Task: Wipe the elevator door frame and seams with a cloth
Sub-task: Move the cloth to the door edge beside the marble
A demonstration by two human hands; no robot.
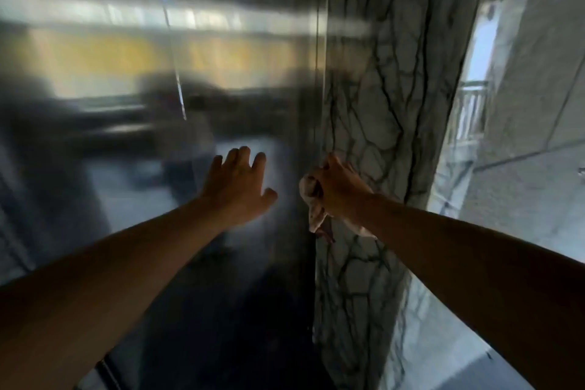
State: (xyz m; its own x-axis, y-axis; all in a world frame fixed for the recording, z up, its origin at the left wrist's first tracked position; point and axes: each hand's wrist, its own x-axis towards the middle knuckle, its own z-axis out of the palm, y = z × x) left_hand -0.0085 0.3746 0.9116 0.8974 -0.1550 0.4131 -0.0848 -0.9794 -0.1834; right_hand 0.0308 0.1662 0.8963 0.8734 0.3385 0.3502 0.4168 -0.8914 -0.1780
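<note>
Right hand (337, 188), fingers closed around a bunched cloth (311, 199), presses it at the seam between steel door frame (308, 104) and marble jamb (373, 123). Left hand (239, 187), fingers spread, lies flat on the door panel (95, 104). Risks: the hanging tail may snag in the seam; the bracing palm likely smudges the polished steel.

Cloth (311, 199) mostly hidden (right fist)

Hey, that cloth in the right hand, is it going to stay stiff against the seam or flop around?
Probably floppy: the cloth is bunched in the right hand and its loose end droops below the wrist. It looks thin and light, so it should mould into the seam under finger pressure. The dangling tail may drag along the marble frame.
</note>
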